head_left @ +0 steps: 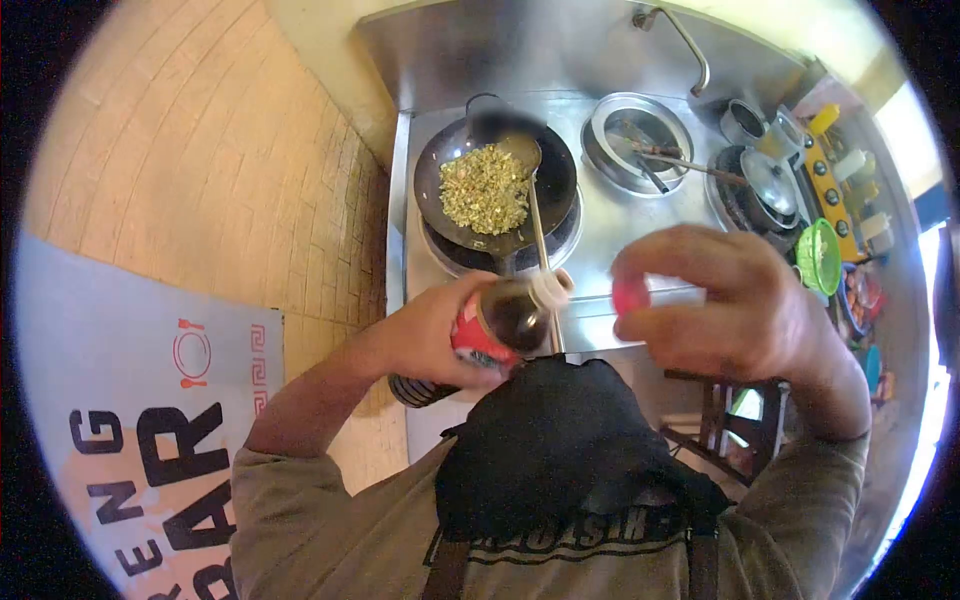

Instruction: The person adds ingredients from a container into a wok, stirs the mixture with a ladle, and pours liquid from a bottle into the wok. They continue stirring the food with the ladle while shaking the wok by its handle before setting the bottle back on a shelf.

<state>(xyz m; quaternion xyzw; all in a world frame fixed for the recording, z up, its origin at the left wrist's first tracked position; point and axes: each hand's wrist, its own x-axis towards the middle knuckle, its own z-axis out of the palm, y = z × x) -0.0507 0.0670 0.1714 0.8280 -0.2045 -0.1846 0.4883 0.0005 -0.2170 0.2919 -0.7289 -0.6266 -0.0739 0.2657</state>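
Note:
My left hand (430,330) is wrapped around a sauce bottle (515,315) with dark liquid inside, a red label and a pale neck. The bottle is tilted, its neck pointing up and to the right. A small red bottle cap (630,296) is pinched between the fingers of my right hand (715,300), apart from the bottle. Beyond my left hand, a wok (430,190) on the burner holds chopped, fried-rice-like food (485,190). A long-handled ladle (522,150) rests in the wok, its handle running toward me behind the bottle.
Right of the wok stands a metal pot (597,150) with utensils across it. Farther right are a lidded pan (770,185), a green basket (820,258) and several bottles. A faucet (690,50) juts from the back wall. A dark ribbed object (418,390) lies below my left hand.

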